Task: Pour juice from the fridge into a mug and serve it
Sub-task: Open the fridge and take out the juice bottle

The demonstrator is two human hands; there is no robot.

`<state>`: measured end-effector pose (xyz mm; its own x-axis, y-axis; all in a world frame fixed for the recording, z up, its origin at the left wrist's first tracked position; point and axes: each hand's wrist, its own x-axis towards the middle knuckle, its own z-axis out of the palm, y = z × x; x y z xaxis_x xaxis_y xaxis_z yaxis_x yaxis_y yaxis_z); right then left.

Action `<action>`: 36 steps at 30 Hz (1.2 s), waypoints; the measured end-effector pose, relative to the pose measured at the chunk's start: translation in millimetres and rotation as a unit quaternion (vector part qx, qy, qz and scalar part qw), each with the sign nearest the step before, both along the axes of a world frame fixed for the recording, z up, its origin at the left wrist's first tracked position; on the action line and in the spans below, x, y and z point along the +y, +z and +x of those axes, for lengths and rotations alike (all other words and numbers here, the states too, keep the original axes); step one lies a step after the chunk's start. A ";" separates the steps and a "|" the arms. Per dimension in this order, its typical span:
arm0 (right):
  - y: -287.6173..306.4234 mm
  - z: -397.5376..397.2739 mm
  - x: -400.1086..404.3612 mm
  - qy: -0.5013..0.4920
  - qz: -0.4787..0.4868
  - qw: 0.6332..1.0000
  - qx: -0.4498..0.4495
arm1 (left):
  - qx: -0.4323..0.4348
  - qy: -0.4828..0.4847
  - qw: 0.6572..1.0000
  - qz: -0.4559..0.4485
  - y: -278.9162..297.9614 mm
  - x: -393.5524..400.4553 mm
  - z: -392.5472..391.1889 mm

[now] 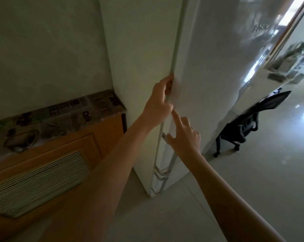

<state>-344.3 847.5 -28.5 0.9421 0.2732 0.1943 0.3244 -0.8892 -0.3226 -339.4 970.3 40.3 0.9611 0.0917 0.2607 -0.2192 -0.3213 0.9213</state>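
A tall white fridge (215, 70) fills the middle and right of the head view, its door shut or barely ajar. My left hand (159, 103) has its fingers hooked into the gap at the door's left edge, gripping the fridge door edge (175, 55). My right hand (185, 135) hovers just below it with fingers spread and the forefinger pointing up near the door's edge, holding nothing. No juice or mug is visible.
A low orange cabinet (48, 154) with a slatted vent and a patterned top (60, 117) stands against the wall left of the fridge. A black office chair (247, 126) sits on the pale tiled floor (261, 180) to the right.
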 end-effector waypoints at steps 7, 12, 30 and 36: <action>0.5 5.2 10.4 -0.052 -0.066 0.996 0.001 | -0.006 -0.012 1.000 -0.007 1.1 1.9 3.0; -8.9 3.5 14.1 -0.042 -0.043 0.998 -0.010 | -0.003 -0.017 1.000 0.011 2.1 4.4 4.5; -26.1 -61.4 -104.1 -0.184 0.119 0.954 -0.205 | -0.042 -0.220 0.975 0.008 13.9 -123.6 -47.9; -27.2 -78.2 -154.8 -0.255 0.123 0.932 -0.226 | -0.051 -0.300 0.950 0.065 15.8 -172.1 -55.7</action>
<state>-422.5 692.6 -55.7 0.7441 -0.2922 0.6007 0.0322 -0.8825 -0.4691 -395.1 798.1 56.1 0.7991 -0.5048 0.3265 -0.4844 -0.2191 0.8470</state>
